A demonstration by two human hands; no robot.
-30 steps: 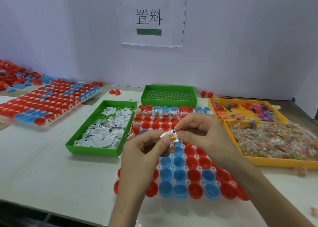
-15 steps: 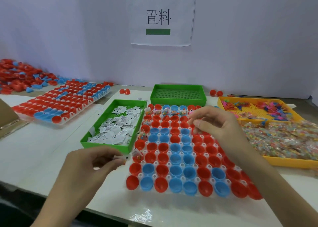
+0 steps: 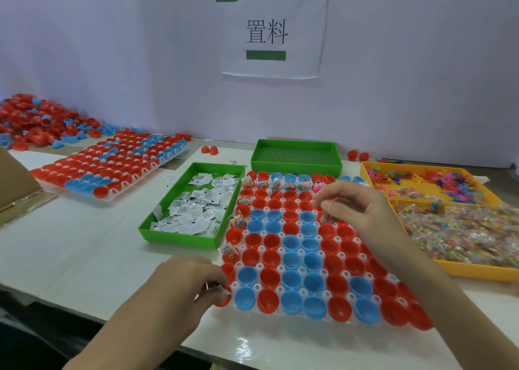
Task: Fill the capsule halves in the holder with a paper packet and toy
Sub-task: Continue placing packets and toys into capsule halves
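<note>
At the near left corner of the holder (image 3: 302, 270), we find the left hand (image 3: 188, 282) with fingers curled, thumb and forefinger pinched on a small white packet (image 3: 223, 292). The packet sits directly over the red corner half (image 3: 223, 303); we cannot tell whether it touches it.

Just beyond these fingers, up the left column, two halves each hold a bagged toy (image 3: 230, 253). Most other halves near them, red and blue, show bare interiors. Farther beyond and slightly left stands the green tray (image 3: 179, 236) of loose packets.

The right hand (image 3: 356, 209) hovers over the far right part of the holder. Its fingers (image 3: 323, 198) are loosely curled, tips a little apart, and we see nothing between them. Red halves lie beneath them, not touched as far as we can see. Just beyond these fingertips, the far row carries more bagged toys. To their right lies the yellow tray (image 3: 477, 273) heaped with bagged toys.
</note>
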